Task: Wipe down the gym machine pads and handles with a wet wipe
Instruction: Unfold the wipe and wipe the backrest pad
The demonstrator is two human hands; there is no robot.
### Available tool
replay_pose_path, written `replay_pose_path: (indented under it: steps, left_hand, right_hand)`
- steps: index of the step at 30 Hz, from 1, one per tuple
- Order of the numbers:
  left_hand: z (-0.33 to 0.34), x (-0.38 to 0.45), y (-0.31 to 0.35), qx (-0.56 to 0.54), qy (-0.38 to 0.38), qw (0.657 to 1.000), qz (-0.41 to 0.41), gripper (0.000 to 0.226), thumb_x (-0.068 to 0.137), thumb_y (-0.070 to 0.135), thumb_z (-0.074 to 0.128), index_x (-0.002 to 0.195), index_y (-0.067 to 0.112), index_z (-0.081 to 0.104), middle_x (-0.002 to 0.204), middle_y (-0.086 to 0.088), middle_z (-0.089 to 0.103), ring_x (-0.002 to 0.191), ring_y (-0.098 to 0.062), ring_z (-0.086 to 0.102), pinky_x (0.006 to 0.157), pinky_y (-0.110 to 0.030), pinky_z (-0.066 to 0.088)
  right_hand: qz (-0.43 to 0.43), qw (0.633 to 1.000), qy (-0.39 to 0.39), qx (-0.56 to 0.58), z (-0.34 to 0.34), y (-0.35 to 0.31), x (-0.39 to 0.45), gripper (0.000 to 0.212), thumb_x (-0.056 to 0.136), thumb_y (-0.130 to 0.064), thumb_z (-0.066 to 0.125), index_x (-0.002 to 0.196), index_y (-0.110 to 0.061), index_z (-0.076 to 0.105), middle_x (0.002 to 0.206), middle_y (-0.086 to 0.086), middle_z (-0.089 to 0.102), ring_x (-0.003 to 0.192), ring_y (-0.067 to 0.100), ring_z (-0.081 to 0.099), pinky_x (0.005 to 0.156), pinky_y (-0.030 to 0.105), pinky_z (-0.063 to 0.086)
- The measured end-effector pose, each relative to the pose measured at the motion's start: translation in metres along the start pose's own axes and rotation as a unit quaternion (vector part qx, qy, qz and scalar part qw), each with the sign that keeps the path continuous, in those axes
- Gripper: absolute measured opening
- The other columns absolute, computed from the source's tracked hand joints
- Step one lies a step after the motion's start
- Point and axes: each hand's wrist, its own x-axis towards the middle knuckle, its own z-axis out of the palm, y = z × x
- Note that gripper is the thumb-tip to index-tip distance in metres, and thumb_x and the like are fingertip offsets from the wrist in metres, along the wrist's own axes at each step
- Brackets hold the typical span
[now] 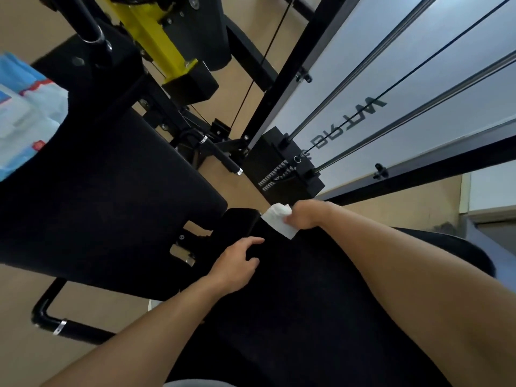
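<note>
A long black back pad [293, 289] runs from the bottom of the view up to its narrow end near the middle. My right hand [304, 215] holds a folded white wet wipe [277, 219] against that far end of the pad. My left hand [237, 263] rests on the pad's left edge with its fingers spread and relaxed, a little below the wipe. A second black seat pad [106, 205] lies to the left, separated by a gap with a metal bracket.
A blue and white wipes pack [25, 113] sits at the left edge on the seat pad. A yellow frame part [156, 34], cables, a black weight stack [282, 166] and guide rods fill the top and right. A black floor bar [55, 322] lies lower left.
</note>
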Motion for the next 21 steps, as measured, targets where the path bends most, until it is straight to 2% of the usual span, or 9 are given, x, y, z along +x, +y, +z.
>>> replay_pose_path:
  steps: [3, 4, 7, 10, 12, 14, 16, 18, 21]
  left_hand:
    - [0.003, 0.001, -0.003, 0.0, 0.015, 1.0, -0.016, 0.049, 0.101, 0.018, 0.055, 0.146, 0.037, 0.047, 0.139, 0.016, 0.047, 0.098, 0.011, 0.047, 0.067, -0.004, 0.036]
    - [0.004, 0.0, -0.005, -0.001, 0.019, 1.0, -0.02, 0.049, 0.101, 0.018, 0.056, 0.146, 0.037, 0.047, 0.139, 0.016, 0.047, 0.099, 0.011, 0.048, 0.069, -0.004, 0.037]
    - [0.001, -0.003, -0.01, -0.003, 0.031, 0.999, -0.023, 0.05, 0.1, 0.018, 0.058, 0.145, 0.036, 0.048, 0.14, 0.015, 0.049, 0.113, 0.005, 0.049, 0.08, -0.007, 0.039]
    - [-0.002, -0.005, -0.003, 0.009, 0.034, 0.999, -0.014, 0.058, 0.098, 0.017, 0.059, 0.149, 0.037, 0.042, 0.149, 0.013, 0.046, 0.136, -0.008, 0.046, 0.102, -0.02, 0.042]
    - [-0.002, -0.001, 0.012, 0.045, 0.036, 0.998, 0.017, 0.067, 0.098, 0.016, 0.06, 0.156, 0.035, 0.033, 0.158, 0.012, 0.037, 0.146, -0.01, 0.034, 0.118, -0.031, 0.034]
    - [0.002, 0.007, 0.034, 0.068, 0.031, 0.995, 0.059, 0.067, 0.099, 0.018, 0.058, 0.159, 0.031, 0.028, 0.163, 0.011, 0.03, 0.15, -0.009, 0.027, 0.124, -0.034, 0.025]
    - [0.007, 0.021, 0.058, 0.067, 0.015, 0.993, 0.091, 0.058, 0.103, 0.024, 0.051, 0.157, 0.03, 0.031, 0.163, 0.009, 0.032, 0.15, -0.01, 0.027, 0.125, -0.037, 0.024]
    - [0.013, 0.037, 0.08, 0.057, -0.012, 0.993, 0.099, 0.049, 0.105, 0.032, 0.045, 0.153, 0.035, 0.038, 0.158, 0.007, 0.041, 0.146, -0.014, 0.036, 0.122, -0.042, 0.03]
    - [0.026, 0.059, 0.109, 0.113, -0.065, 0.985, 0.111, 0.037, 0.105, 0.041, 0.039, 0.14, 0.039, 0.052, 0.138, 0.005, 0.06, 0.128, -0.018, 0.053, 0.107, -0.041, 0.043]
  right_hand:
    - [-0.024, 0.998, -0.034, 0.047, 0.002, -0.011, 0.02, 0.059, 0.111, -0.042, 0.033, 0.157, -0.006, 0.034, 0.162, 0.013, 0.037, 0.15, 0.031, 0.033, 0.119, 0.04, 0.027]
    - [-0.034, 0.997, -0.039, 0.057, 0.002, -0.016, 0.028, 0.059, 0.111, -0.042, 0.032, 0.157, -0.005, 0.034, 0.162, 0.014, 0.037, 0.15, 0.031, 0.033, 0.119, 0.04, 0.027]
    - [-0.052, 0.996, -0.036, 0.068, 0.006, -0.019, 0.041, 0.06, 0.11, -0.044, 0.033, 0.154, -0.004, 0.039, 0.159, 0.015, 0.042, 0.146, 0.032, 0.04, 0.116, 0.039, 0.031]
    - [-0.077, 0.995, -0.021, 0.063, 0.007, -0.008, 0.033, 0.055, 0.108, -0.044, 0.04, 0.147, -0.007, 0.049, 0.149, 0.013, 0.052, 0.137, 0.031, 0.05, 0.11, 0.039, 0.037]
    - [-0.095, 0.994, -0.015, 0.046, 0.006, 0.002, 0.019, 0.049, 0.107, -0.04, 0.045, 0.141, -0.007, 0.055, 0.141, 0.012, 0.058, 0.129, 0.03, 0.055, 0.101, 0.034, 0.04]
    - [-0.105, 0.994, 0.003, 0.035, 0.007, 0.013, -0.001, 0.043, 0.106, -0.034, 0.049, 0.138, -0.006, 0.056, 0.136, 0.013, 0.061, 0.123, 0.03, 0.058, 0.093, 0.031, 0.041]
    - [-0.11, 0.994, 0.014, 0.018, 0.009, 0.025, -0.023, 0.041, 0.105, -0.03, 0.051, 0.138, -0.007, 0.055, 0.136, 0.012, 0.06, 0.122, 0.03, 0.059, 0.094, 0.033, 0.043]
    - [-0.116, 0.993, 0.018, 0.003, 0.008, 0.04, -0.046, 0.044, 0.104, -0.028, 0.053, 0.142, -0.008, 0.05, 0.139, 0.009, 0.058, 0.122, 0.029, 0.058, 0.095, 0.033, 0.044]
    - [-0.103, 0.994, 0.023, 0.005, 0.003, 0.067, -0.078, 0.05, 0.1, -0.029, 0.057, 0.148, -0.017, 0.046, 0.136, 0.005, 0.06, 0.113, 0.024, 0.059, 0.088, 0.032, 0.045]
